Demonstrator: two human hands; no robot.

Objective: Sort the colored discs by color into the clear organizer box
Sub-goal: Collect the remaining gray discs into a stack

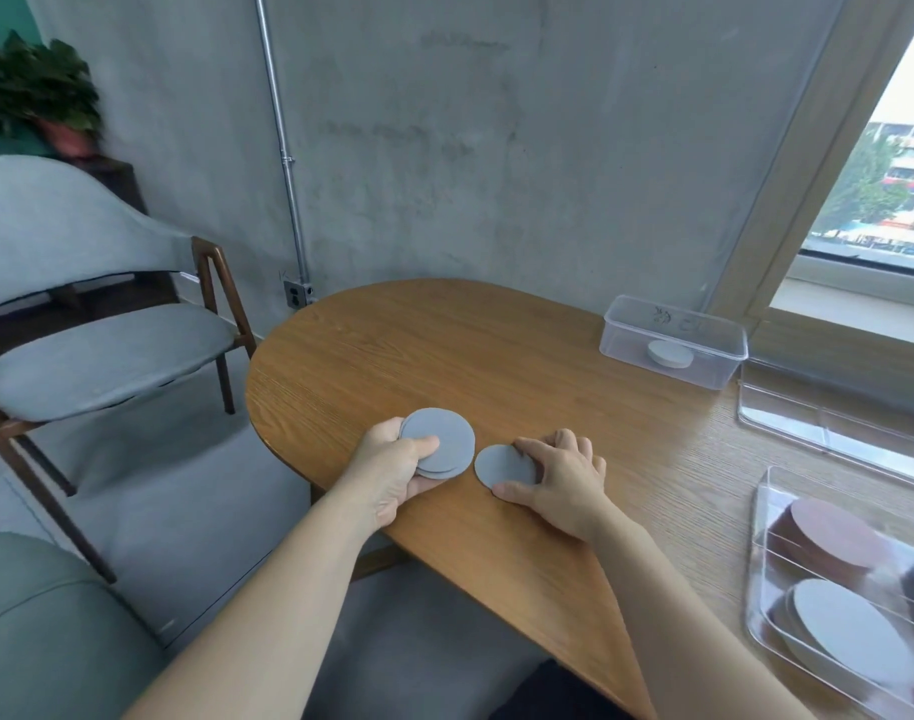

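Left hand [392,472] grips grey disc stack [440,443]; right hand [558,472] touches single grey disc [502,466] on table [444,345].

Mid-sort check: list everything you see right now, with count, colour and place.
grey disc stack: several, grey, held, centre-left
single disc: one, grey, flat beside the stack
organizer box: one, clear, near right, holding brown discs and grey discs
small box: one, clear, far right, pale disc inside
tray: one, clear, between the boxes
table: one, wooden, centre
chair: one, grey, left
plant: one, green, far left
left hand: grips the stack
right hand: rests on single disc
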